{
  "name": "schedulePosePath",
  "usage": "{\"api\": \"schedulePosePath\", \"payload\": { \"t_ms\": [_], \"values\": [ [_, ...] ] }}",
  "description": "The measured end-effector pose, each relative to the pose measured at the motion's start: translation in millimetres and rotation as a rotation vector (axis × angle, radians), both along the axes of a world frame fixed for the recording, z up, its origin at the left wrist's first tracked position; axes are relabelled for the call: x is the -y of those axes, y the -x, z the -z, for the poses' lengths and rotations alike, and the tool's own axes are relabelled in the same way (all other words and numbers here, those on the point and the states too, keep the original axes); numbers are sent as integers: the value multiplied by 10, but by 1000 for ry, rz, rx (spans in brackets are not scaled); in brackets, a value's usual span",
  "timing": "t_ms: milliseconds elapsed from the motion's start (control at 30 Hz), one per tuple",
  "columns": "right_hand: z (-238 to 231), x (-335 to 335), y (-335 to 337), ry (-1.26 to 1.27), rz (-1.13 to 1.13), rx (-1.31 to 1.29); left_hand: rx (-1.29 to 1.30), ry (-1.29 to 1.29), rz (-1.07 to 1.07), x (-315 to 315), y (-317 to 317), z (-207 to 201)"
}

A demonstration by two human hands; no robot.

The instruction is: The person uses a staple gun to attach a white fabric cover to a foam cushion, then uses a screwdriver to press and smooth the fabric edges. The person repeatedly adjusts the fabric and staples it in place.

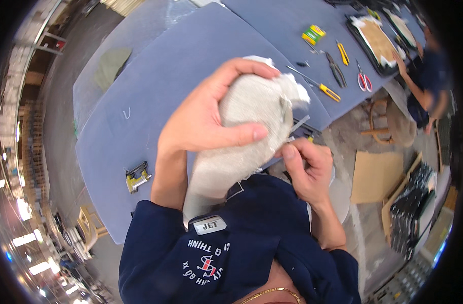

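A curved, padded piece covered in beige fabric (246, 109) is held up in front of my chest, tilted. My left hand (203, 114) wraps over its upper left side, fingers across the top and thumb pressed flat on the fabric. White wadding (298, 92) sticks out along its upper right edge. At the lower right edge my right hand (310, 169) is closed, thumb and forefinger pinching the fabric edge. A thin pale strip (299, 123) juts out just above those fingertips. Whether the pinch also holds the strip is hard to tell.
A staple gun (137, 177) lies on the left of the grey-blue table (155, 91). To the right are a screwdriver (325, 90), pliers (336, 70), red-handled cutters (363, 81), a yellow knife (343, 52) and a small box (313, 34). Another person (429, 76) works at the far right.
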State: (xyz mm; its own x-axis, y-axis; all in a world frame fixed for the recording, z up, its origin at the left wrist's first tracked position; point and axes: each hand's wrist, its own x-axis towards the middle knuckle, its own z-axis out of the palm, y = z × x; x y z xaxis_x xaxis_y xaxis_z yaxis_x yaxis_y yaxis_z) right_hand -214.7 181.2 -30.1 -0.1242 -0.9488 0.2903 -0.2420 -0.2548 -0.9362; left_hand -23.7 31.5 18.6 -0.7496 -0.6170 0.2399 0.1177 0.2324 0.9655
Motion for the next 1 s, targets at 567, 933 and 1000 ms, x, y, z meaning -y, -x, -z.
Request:
{"api": "schedulePosePath", "payload": {
  "t_ms": [567,933,1000],
  "values": [
    [-342,39,459,-52,-30,-223,21,119,-102,-69,150,86],
    [11,-253,270,-138,-142,-70,14,126,-23,-25,32,73],
    [28,-271,352,-119,-222,-32,14,175,-21,-13,0,62]
  ]
}}
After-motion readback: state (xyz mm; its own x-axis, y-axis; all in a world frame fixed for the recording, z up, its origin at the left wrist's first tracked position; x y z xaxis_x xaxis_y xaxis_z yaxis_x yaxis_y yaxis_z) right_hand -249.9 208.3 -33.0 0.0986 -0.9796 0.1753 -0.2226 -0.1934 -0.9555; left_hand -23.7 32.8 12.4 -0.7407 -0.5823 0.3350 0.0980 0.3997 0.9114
